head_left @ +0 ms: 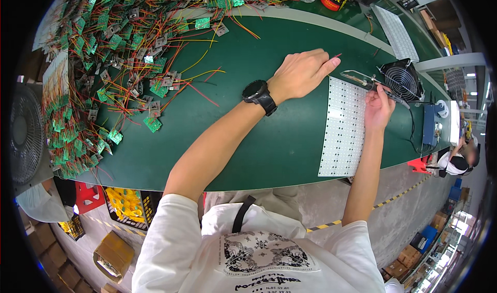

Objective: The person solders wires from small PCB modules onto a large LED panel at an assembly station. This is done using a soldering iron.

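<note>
Over one green table point(279, 148), the right hand point(378, 109) grips one soldering iron point(368, 83); the left hand point(301, 74) half-curls, hold unclear.

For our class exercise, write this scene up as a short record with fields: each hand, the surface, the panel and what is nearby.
Left hand: back upward; red wire beside thumb; grip hidden
Right hand: holding soldering iron
Surface: green table
Panel: white dotted panel, flat, between the forearms
Far left: heaped green circuit boards with red and yellow wires
Right: black fan, beyond the right hand
</note>
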Available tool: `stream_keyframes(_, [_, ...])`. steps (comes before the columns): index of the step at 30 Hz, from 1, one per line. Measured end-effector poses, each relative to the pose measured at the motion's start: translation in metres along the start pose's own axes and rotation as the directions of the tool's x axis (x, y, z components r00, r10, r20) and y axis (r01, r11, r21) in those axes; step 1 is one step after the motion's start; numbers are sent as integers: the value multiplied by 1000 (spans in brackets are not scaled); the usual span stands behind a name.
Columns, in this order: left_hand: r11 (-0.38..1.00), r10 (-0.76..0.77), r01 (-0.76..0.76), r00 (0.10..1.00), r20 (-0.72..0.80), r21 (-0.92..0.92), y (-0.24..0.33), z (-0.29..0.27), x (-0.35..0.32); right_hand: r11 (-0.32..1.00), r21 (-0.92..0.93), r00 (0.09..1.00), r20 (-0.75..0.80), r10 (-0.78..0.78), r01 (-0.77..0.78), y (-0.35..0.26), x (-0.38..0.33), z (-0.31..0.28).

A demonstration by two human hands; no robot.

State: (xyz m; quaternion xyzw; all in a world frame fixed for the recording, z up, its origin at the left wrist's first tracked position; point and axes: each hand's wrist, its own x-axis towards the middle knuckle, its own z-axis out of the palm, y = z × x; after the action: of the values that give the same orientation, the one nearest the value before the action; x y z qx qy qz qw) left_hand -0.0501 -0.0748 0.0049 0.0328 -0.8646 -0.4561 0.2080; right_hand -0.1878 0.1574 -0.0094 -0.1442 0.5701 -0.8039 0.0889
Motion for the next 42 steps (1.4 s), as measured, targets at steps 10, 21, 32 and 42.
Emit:
stream_keyframes(10, [824,521,-467,847,-104,321,2,0,2,1000,1,1000,24,-10,10,0,1,0])
stream_keyframes(21, [821,375,-300,925,-62,486,3,29,-29,1000,-20,1000,2,-22,22,4,2,-1])
stream_keyframes(32, [860,304,-219,946,-116,462,-1,30,-28,980,-125,976,137,170,-153,-5,5,-3])
stream_keyframes(42, [884,269,-185,952,-145,429,-2,30,-26,987,-152,986,148,75,-53,2,0,-9])
